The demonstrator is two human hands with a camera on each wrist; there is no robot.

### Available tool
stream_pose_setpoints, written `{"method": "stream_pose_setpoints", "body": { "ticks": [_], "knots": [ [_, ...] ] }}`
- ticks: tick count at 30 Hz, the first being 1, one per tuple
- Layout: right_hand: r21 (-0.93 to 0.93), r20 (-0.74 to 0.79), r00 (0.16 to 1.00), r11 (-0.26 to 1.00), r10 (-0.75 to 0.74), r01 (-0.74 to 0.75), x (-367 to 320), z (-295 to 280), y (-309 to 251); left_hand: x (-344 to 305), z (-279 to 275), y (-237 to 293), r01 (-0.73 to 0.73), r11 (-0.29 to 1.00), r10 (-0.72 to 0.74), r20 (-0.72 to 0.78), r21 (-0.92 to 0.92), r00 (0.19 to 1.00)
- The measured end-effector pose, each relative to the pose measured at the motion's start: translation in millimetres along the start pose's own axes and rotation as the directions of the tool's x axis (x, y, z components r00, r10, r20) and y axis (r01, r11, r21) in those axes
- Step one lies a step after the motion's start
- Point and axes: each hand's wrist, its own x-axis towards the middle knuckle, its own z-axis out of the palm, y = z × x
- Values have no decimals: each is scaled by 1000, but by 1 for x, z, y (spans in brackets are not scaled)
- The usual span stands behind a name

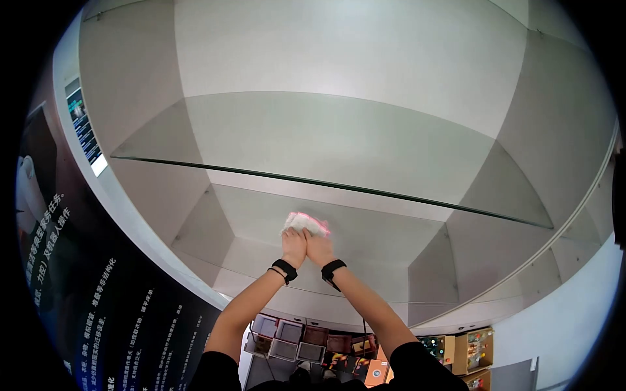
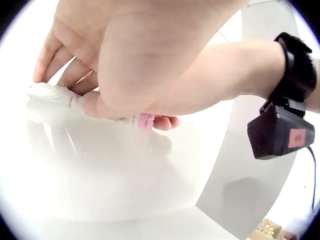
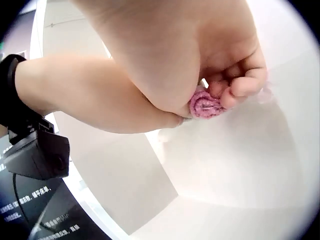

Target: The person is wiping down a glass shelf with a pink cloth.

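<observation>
A white cloth with a pink edge (image 1: 303, 222) lies bunched under both hands, over the lower glass shelf (image 1: 372, 228) of a cabinet. The left hand (image 1: 294, 247) and the right hand (image 1: 319, 249) are side by side and touching. In the left wrist view, bent fingers and the thumb of the left hand (image 2: 100, 65) grip the white part of the cloth (image 2: 47, 102), which meets a glossy surface. Curled fingers of the right hand (image 3: 200, 55) hold the rolled pink edge (image 3: 205, 105) in the right wrist view.
An upper glass shelf (image 1: 326, 185) spans the cabinet above the hands, its green front edge slanting. Cabinet side walls stand left and right. A black printed panel (image 1: 111, 293) is at the left. Below are grey and dark red bins (image 1: 287, 331) and boxes of small items (image 1: 474, 350).
</observation>
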Motion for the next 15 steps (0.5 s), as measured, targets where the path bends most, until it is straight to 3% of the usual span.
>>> {"method": "stream_pose_setpoints", "body": {
  "ticks": [3,5,12,15],
  "knots": [
    [68,45,998,997,31,-34,-10,-17,20,12,-16,21,-77,994,86,110,-82,990],
    [93,167,981,989,102,-119,-16,-28,37,20,-10,41,-120,984,135,113,-132,984],
    [67,141,951,956,275,-286,-57,-57,119,39,-40,134,-295,929,314,52,-225,948],
    [11,116,942,948,314,-317,-71,-64,140,46,-34,164,-287,916,320,79,-281,944]
  ]
}}
